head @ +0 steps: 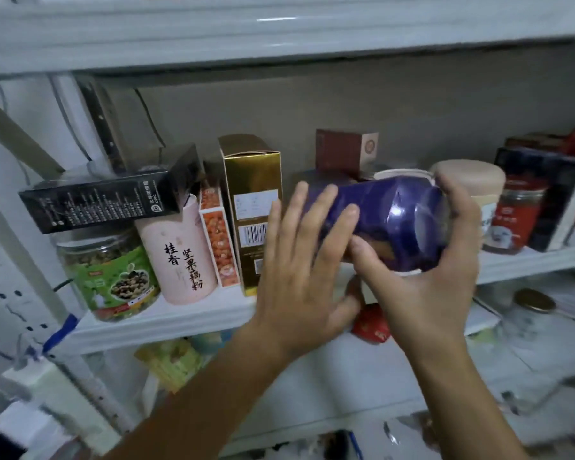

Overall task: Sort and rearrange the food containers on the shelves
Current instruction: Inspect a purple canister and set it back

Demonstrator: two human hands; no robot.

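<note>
A dark blue jar point(392, 214) is tilted on its side above the middle shelf point(166, 323). My right hand point(442, 270) grips its lidded end, fingers over the top and thumb underneath. The straight fingers of my left hand point(306, 260) rest flat against the jar's other end. On the shelf to the left stand a gold box point(251, 194), an orange-patterned box point(218, 240), a pink canister point(180, 250) and a green-labelled jar point(110, 277). A black box point(110, 194) lies across those two.
Behind the blue jar sit a maroon box point(344, 152), a beige-lidded jar point(475, 184), a red-labelled jar point(515, 217) and a dark box point(558, 194). The lower shelf holds a red packet point(372, 323), a gold-lidded jar point(533, 303) and a yellow-green packet point(170, 360).
</note>
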